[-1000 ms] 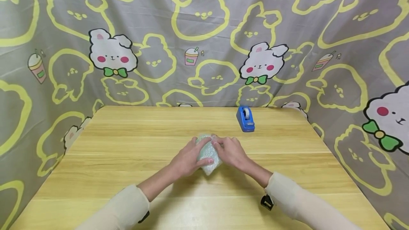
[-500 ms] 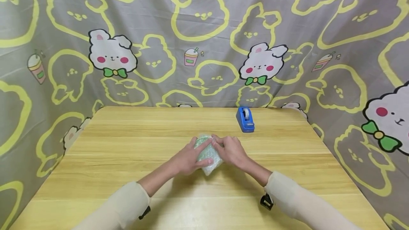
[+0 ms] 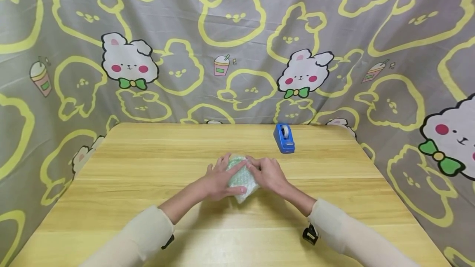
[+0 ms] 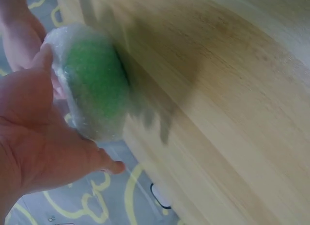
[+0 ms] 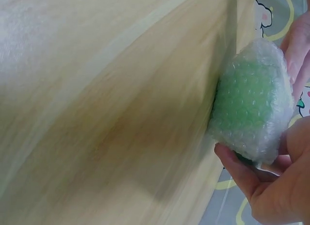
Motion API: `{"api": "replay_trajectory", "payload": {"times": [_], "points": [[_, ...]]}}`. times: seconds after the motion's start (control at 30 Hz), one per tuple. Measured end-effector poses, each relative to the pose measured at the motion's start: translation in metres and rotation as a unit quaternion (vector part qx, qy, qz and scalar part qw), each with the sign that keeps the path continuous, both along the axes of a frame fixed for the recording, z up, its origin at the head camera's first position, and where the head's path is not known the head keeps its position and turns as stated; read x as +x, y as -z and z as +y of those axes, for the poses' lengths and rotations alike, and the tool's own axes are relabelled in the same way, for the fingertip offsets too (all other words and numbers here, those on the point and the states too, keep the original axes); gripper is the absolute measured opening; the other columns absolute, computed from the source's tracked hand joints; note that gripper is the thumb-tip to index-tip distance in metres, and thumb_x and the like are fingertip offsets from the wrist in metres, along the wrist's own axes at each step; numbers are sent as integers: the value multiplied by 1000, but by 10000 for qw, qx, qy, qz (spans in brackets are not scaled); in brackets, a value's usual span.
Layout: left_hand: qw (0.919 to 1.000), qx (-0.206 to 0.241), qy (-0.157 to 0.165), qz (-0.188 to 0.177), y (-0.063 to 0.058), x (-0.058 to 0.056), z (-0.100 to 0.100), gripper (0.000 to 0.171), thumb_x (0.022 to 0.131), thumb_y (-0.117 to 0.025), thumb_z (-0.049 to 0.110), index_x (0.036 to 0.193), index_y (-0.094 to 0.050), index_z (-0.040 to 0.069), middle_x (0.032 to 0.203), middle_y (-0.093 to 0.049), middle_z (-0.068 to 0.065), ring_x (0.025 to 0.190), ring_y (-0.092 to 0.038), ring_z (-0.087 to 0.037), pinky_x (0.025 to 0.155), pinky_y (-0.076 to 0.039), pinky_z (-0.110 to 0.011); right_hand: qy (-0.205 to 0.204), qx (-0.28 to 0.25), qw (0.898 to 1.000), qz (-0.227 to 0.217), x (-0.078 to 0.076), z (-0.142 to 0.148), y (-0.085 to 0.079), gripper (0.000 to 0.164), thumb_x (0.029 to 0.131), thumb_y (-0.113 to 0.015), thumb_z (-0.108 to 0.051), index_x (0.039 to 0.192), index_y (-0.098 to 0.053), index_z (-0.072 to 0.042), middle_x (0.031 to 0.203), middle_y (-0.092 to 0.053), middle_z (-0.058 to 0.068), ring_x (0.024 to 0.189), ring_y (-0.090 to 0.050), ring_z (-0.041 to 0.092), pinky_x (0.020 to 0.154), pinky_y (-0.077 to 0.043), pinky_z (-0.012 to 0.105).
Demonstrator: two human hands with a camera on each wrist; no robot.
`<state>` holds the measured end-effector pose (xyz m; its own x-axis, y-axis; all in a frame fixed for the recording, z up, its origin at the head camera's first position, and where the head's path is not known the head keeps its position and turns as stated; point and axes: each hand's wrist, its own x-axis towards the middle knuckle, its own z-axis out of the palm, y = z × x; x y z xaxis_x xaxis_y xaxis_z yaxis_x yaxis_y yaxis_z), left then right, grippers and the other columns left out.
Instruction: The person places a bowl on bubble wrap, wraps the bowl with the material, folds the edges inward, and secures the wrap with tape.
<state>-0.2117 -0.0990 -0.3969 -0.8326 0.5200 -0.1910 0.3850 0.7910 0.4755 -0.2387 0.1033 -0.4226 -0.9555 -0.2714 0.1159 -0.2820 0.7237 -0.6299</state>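
A bubble-wrapped package [image 3: 243, 178] with something green inside lies near the middle of the table. My left hand [image 3: 219, 179] rests its straight thumb and index finger on top of it. The other left fingers stretch out past the package's left side, off it. With curled fingers and thumb my right hand [image 3: 270, 173] holds the package at its right far edge. The green thing shows through the wrap [image 4: 94, 79] in the left wrist view, but its kind is hidden. In the right wrist view, the right hand [image 5: 278, 186] has a finger under the package's edge.
A blue tape dispenser [image 3: 285, 138] with a roll of clear tape stands at the back right of the wooden table [image 3: 148, 151]. A grey patterned curtain [image 3: 178, 24] hangs round the table's back and sides.
My left hand's outer fingers have lifted off the package's left side and spread away. The right hand keeps its hold in nearly the same place. The tape dispenser stays put.
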Motion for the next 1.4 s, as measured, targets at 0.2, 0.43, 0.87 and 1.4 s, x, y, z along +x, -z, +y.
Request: {"api": "replay_trajectory", "payload": {"times": [0.2,0.43,0.87,1.4], "points": [[9992,116,392,13,3,-5,-4,79,101,-56,50,164,-17,22,167,-3,-29,153,-9,-49,120,-16,-68,-50,31,10000,46,0,0,0,37,102,-63,-30,135,-64,-12,43,-39,-5,38,-28,6,39,-26,19],[9986,-18,522,12,2,-13,-4,77,99,-59,52,162,-24,23,167,-3,-29,154,-9,-47,116,-18,-73,-84,84,9999,92,-2,1,1,37,102,-63,-29,134,-64,-12,43,-36,-7,38,-27,5,39,-26,19],[9961,354,765,-246,0,-28,-6,71,94,-70,47,150,-34,23,161,-26,-21,146,-34,-42,112,-30,-71,-142,-30,9995,263,-3,2,3,34,99,-67,-23,131,-67,-10,41,-35,-9,39,-24,4,40,-23,19],[9885,1359,661,110,12,-16,-10,71,93,-74,37,147,-36,12,141,-43,-12,124,-51,-27,104,-45,-48,17,-133,9998,177,-1,2,4,31,102,-63,-25,131,-68,-15,45,-41,-5,40,-28,5,40,-25,19]]}}
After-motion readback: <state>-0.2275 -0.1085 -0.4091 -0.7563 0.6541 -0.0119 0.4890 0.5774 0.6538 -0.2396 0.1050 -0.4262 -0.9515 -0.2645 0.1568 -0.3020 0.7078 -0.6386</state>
